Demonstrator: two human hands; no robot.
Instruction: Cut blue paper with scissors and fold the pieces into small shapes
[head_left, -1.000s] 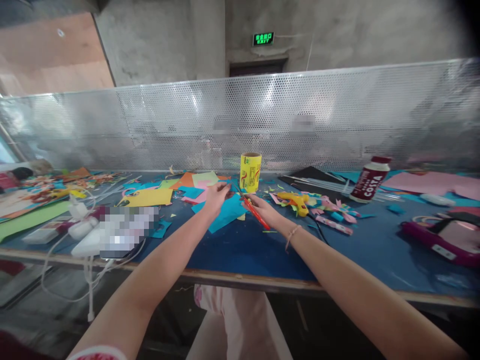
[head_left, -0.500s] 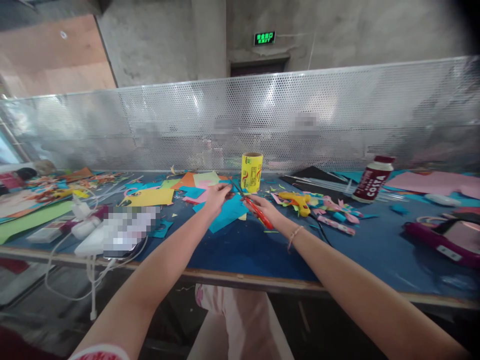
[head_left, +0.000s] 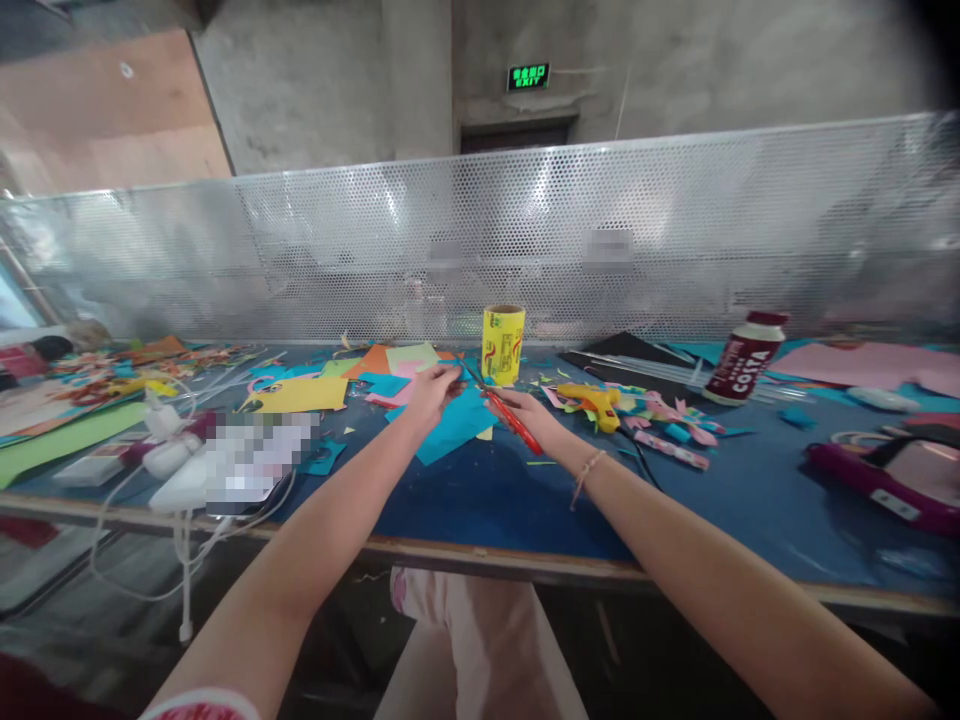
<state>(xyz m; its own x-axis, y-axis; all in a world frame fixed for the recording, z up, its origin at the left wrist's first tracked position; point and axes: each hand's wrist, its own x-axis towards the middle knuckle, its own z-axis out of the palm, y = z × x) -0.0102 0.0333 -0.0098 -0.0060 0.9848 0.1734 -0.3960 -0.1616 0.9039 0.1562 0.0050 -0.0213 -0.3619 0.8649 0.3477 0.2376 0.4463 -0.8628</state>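
My right hand is closed around the red-handled scissors, whose dark blades point up and to the left toward my other hand. My left hand is closed in a pinch close to the blade tips; what lies between its fingers is too small to make out. Beneath both hands a blue sheet of paper lies on the table. Just behind the scissors stands an upright yellow roll with printed markings and an open top.
A yellow glue gun lies among paper scraps to the right, near a COSTA bottle. At left are a phone, a white power bank and cables. A perforated metal screen runs along the table's back.
Both hands stay in nearly the same place. The scissors' red handles have shifted very slightly upward, and the bracelet on my right wrist hangs differently.
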